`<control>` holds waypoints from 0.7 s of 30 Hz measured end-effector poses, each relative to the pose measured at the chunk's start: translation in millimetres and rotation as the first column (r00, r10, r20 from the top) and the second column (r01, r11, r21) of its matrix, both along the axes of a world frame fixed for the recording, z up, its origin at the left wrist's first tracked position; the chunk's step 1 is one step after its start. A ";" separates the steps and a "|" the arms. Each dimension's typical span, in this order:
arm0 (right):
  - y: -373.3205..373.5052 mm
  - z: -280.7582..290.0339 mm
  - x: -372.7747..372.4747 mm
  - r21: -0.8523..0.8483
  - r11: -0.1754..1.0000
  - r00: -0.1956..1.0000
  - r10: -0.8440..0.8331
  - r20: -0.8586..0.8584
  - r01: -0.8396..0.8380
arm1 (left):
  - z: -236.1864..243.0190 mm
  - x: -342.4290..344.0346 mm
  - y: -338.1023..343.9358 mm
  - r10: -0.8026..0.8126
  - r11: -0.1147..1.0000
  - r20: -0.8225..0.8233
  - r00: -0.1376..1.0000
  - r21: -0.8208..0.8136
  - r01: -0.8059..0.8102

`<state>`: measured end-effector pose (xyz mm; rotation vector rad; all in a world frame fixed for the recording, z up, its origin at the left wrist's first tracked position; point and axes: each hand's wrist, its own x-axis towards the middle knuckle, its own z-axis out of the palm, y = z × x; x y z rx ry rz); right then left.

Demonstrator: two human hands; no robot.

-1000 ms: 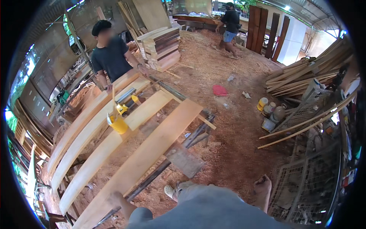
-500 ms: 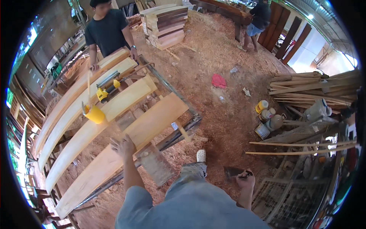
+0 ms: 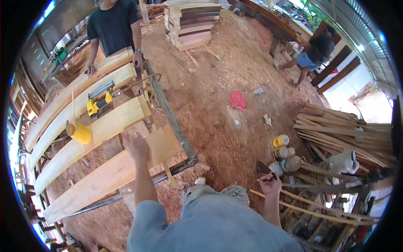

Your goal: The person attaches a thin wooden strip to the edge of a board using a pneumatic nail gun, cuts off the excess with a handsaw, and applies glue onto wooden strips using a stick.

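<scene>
Our left hand (image 3: 136,147) blurs above the nearest plank (image 3: 113,172), so we cannot tell whether it touches the wood. Our right hand (image 3: 270,183) grips something small and dark (too tiny to identify). The facing person (image 3: 113,29) is cut off at the top edge.

planks (image 3: 105,126) left | power planer (image 3: 98,103) on plank | cans (image 3: 283,153) right, before slat pile (image 3: 344,134)

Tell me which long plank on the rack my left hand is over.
The nearest plank, lowest in the picture; left hand hovers above it. The others lie farther toward the other person.
</scene>
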<state>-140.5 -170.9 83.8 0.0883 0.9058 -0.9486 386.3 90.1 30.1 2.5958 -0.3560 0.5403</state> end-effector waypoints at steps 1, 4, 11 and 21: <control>-17.3 -2.7 1.9 0.001 1.000 1.000 0.020 0.006 -0.020 | 4.2 -16.6 -19.5 -0.137 0.991 0.047 0.989 -0.007 0.137; -71.1 -2.3 8.1 0.019 0.999 0.996 0.046 -0.073 -0.045 | 31.8 -32.5 -79.0 -0.177 0.982 -0.185 0.967 0.026 0.185; -205.9 -49.9 23.0 0.139 0.953 0.962 0.273 -0.004 -0.270 | -2.2 -25.9 -106.1 -0.006 0.989 -0.281 0.960 0.138 0.046; -292.6 -10.2 112.3 0.227 0.634 0.646 0.763 -0.028 -0.739 | -9.9 -126.6 -93.8 0.254 0.941 -0.150 0.956 0.265 -0.209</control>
